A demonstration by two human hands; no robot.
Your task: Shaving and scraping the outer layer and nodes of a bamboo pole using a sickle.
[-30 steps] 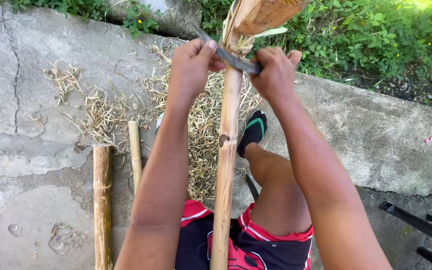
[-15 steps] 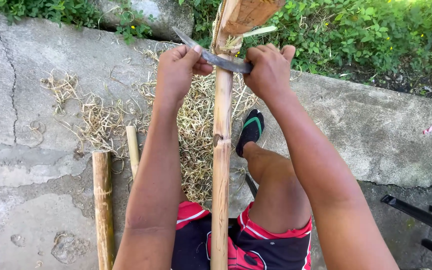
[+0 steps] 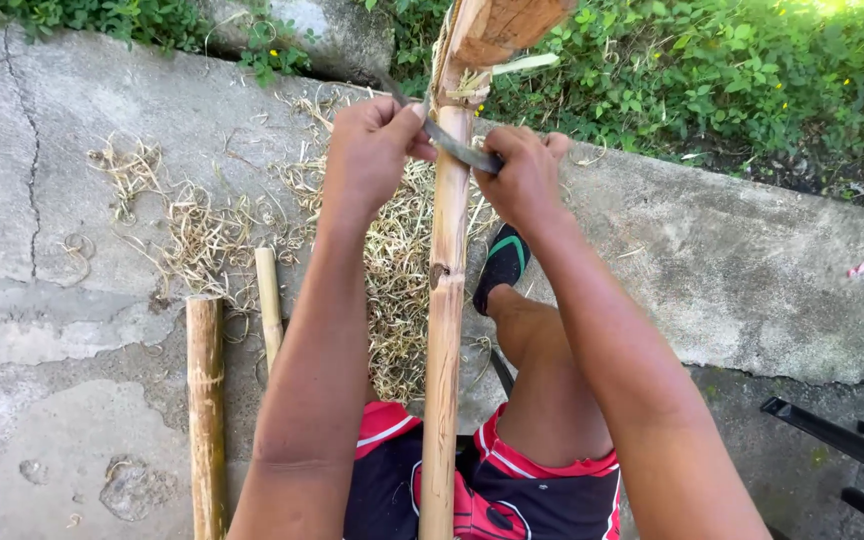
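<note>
Both hands — left hand [image 3: 370,150], right hand [image 3: 522,180] — clench a blade [image 3: 457,148] crosswise on the bamboo pole [image 3: 444,330], which runs away from the person

blade [image 3: 457,148] drawn nearer along pole [image 3: 444,330]

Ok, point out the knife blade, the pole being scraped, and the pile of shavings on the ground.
Knife blade [image 3: 460,150], head view, on the bare metal between the two hands.
Bamboo pole [image 3: 444,330], head view, on the shaft below the knot.
Shavings [image 3: 397,260], head view, on the heap left of the pole.
</note>
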